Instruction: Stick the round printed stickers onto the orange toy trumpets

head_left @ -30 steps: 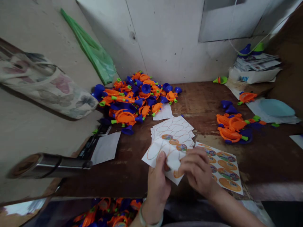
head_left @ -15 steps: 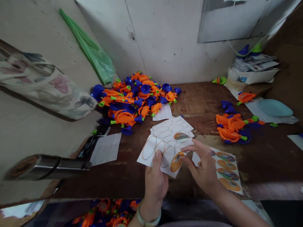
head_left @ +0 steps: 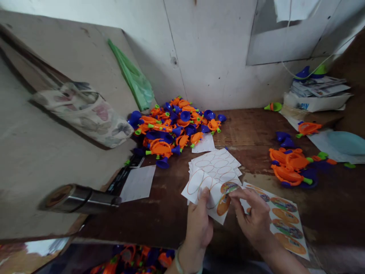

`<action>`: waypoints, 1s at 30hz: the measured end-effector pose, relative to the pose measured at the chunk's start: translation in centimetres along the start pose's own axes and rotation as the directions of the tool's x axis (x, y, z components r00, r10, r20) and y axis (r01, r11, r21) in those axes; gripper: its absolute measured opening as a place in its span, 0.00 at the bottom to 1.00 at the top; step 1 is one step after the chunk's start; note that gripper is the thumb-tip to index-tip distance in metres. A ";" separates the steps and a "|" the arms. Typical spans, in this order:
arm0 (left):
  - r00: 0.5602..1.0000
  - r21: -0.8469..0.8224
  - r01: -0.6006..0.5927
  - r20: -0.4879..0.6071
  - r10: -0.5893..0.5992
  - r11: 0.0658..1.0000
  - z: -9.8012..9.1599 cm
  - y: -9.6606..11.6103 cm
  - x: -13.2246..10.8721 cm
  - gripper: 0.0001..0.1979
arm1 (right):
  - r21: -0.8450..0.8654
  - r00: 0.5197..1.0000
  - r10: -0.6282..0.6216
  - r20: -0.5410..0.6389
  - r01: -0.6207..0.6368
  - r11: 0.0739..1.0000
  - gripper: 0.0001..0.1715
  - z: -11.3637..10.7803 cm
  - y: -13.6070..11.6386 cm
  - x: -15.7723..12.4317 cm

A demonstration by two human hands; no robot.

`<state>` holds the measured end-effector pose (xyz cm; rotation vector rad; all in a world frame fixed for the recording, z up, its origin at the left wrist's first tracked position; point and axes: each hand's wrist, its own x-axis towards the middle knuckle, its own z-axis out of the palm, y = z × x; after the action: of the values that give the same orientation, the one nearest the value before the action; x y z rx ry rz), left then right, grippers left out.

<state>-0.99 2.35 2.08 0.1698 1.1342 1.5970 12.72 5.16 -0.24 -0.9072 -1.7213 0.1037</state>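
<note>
My left hand (head_left: 201, 217) is closed on a white sticker sheet (head_left: 196, 186), thumb on top. Most of the sheet carries bare oval outlines; an orange oval sticker (head_left: 224, 205) sits near its right edge. Just above that, a multicoloured oval sticker (head_left: 228, 187) has its right end between the thumb and forefinger of my right hand (head_left: 255, 213). Whether that sticker is fully off the backing I cannot tell. Beneath lies a stack of sheets with empty oval outlines (head_left: 216, 163). To the right, partly behind my right hand, is a sheet full of oval stickers (head_left: 285, 215).
A heap of orange and blue toy horns (head_left: 168, 129) stands against the wall, with a smaller group (head_left: 291, 165) at right. A steel flask (head_left: 82, 198) and a white paper (head_left: 138, 182) are at left. More toys (head_left: 137, 258) sit below the table edge.
My right thumb and forefinger have come together at the multicoloured sticker; before, they were apart beside the sheet. The head view has shifted, so the scene sits lower and farther right.
</note>
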 end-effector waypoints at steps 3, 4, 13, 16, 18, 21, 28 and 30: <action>0.997 -0.005 -0.016 0.071 0.016 1.000 0.1 -0.1 -0.1 0.31 | 0.031 0.996 0.092 -0.007 -0.092 0.995 0.02 0.1 0.2 -0.1; 0.997 -0.011 -0.009 0.082 0.010 1.000 0.1 -0.1 -0.1 0.32 | 0.040 0.991 0.136 -0.008 -0.135 0.990 0.01 0.1 0.2 -0.2; 0.999 -0.032 -0.027 -0.039 0.026 0.999 0.4 -0.4 0.6 0.28 | 0.191 0.968 0.214 -0.128 -0.188 0.963 0.06 -1.8 0.2 0.8; 1.000 -0.021 -0.025 -0.009 0.025 0.999 0.6 -0.4 0.4 0.33 | 0.346 0.955 0.287 -0.070 -0.246 0.905 0.08 -2.4 0.3 1.3; 0.999 -0.014 -0.043 0.008 0.044 0.999 0.6 -0.4 0.1 0.35 | 0.452 0.923 0.385 -0.023 -0.334 0.827 0.06 -2.5 0.3 1.4; 0.993 0.032 -0.113 0.024 0.112 0.993 0.3 -0.8 -0.1 0.33 | 0.506 0.874 0.483 0.062 -0.444 0.739 0.09 -2.4 0.2 1.1; 0.970 0.182 -0.232 0.116 0.214 0.956 -1.9 -2.3 0.2 0.29 | 0.238 0.947 0.274 0.167 -0.308 0.921 0.25 -2.7 -0.4 -0.2; 0.960 0.210 -0.262 0.158 0.232 0.942 -2.4 -2.6 0.2 0.28 | 0.162 0.965 0.193 0.176 -0.222 0.962 0.32 -2.7 -0.5 -0.4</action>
<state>-0.77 1.01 -1.20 0.5826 1.2287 1.6423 14.81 3.59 0.69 -0.9624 -1.7252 0.4763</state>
